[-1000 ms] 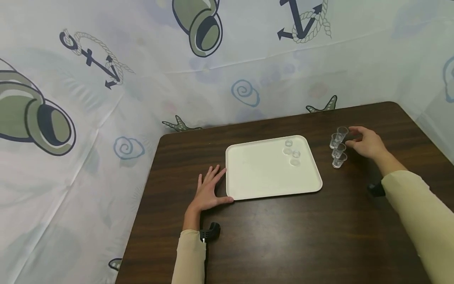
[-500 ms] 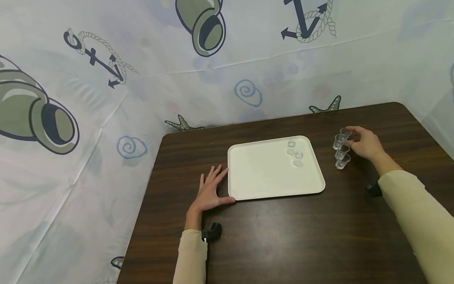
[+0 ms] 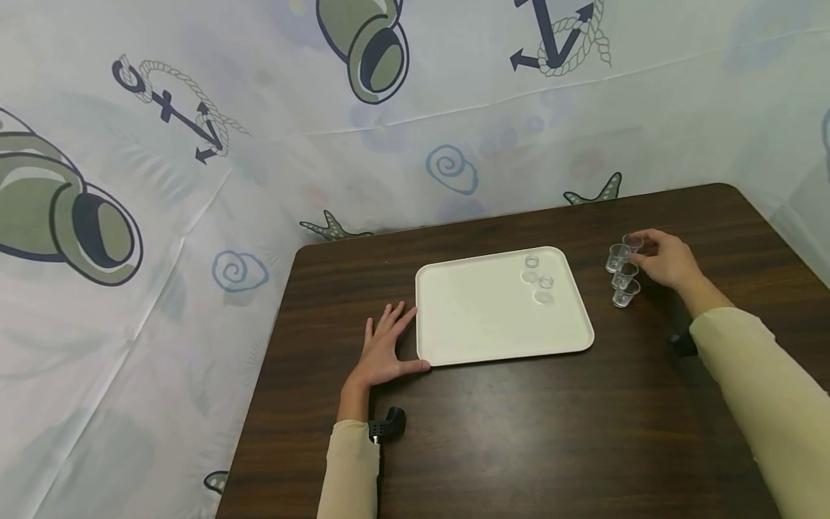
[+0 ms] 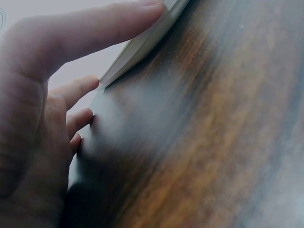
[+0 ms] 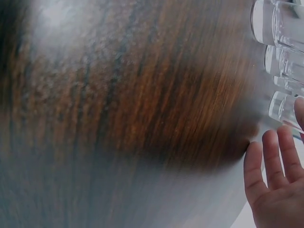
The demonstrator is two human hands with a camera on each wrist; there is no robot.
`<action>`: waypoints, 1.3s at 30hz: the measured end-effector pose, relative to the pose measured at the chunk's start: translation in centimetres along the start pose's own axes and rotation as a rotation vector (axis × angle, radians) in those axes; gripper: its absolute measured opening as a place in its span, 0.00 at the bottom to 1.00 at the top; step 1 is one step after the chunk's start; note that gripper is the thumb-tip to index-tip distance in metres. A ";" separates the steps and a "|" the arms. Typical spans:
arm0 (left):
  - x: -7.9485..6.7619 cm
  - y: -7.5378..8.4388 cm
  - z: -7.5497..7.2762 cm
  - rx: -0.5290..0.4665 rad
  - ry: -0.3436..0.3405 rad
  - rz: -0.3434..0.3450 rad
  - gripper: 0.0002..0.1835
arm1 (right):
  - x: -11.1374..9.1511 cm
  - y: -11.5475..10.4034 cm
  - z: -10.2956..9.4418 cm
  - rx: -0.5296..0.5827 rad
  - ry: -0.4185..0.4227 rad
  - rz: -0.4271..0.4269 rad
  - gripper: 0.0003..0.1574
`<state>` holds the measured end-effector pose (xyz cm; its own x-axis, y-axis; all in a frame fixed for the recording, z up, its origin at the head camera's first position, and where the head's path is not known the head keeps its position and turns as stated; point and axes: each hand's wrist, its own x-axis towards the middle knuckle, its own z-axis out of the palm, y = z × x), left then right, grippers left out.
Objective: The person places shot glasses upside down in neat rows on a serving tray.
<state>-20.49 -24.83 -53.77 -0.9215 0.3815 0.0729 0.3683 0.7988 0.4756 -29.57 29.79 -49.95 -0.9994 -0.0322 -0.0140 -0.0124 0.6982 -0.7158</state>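
Note:
A cream tray [image 3: 480, 310] lies on the dark wooden table. Along its left edge my left hand [image 3: 379, 355] spreads its fingers, with the thumb at the near left corner; the left wrist view shows the thumb against the tray's rim. Two clear shot glasses [image 3: 546, 282] stand upside down on the tray's right part. Right of the tray, several more stand upright in a tight group, the nearest shot glass [image 3: 622, 293] in front. My right hand [image 3: 671, 261] pinches the farthest shot glass [image 3: 632, 243] between thumb and index finger, its other fingers extended.
The table [image 3: 506, 432] reaches back to a patterned cloth [image 3: 376, 173] with anchors and shells. A black band [image 3: 387, 425] sits on the left wrist, and another dark device [image 3: 683, 344] shows under the right wrist.
My right thumb and index finger have closed in on the farthest shot glass from beside it. The left hand and the tray hold their places; the head view shifts slightly.

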 end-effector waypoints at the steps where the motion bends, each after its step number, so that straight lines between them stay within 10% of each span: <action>1: 0.0 0.0 0.0 0.000 0.001 0.002 0.59 | 0.0 0.0 0.0 0.000 0.000 0.003 0.30; 39: 0.0 -0.1 0.0 0.006 0.006 0.009 0.58 | -1.3 -0.1 -3.7 -0.019 0.249 0.016 0.33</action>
<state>-20.55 -24.87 -53.78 -0.9188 0.3860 0.0828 0.3775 0.7979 0.4700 -28.41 32.41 -47.24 -0.9767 0.1545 0.1491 0.0050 0.7107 -0.7035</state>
